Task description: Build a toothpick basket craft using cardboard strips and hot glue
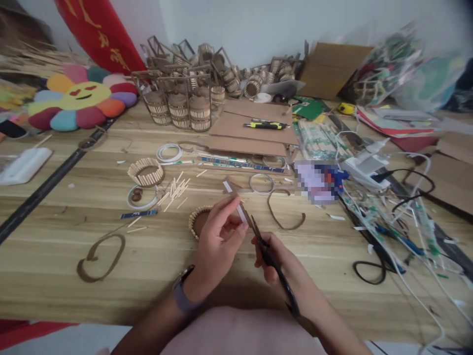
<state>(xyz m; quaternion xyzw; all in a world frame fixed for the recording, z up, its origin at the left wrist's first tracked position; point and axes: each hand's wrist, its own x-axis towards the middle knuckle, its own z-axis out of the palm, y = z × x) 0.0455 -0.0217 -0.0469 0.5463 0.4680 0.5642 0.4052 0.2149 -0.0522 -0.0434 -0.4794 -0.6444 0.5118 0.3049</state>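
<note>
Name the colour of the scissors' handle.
The scissors' handle is black, seen best in the head view.

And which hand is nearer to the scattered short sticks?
Left. The left hand is to the right of the short sticks and lower in view; the right hand, holding scissors, is farther right.

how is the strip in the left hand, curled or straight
Nearly straight: the strip runs without a curl where the left hand pinches it, unlike the curled brown strip lying front left.

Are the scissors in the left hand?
No, the right hand holds the scissors, while the left hand pinches a strip.
</note>
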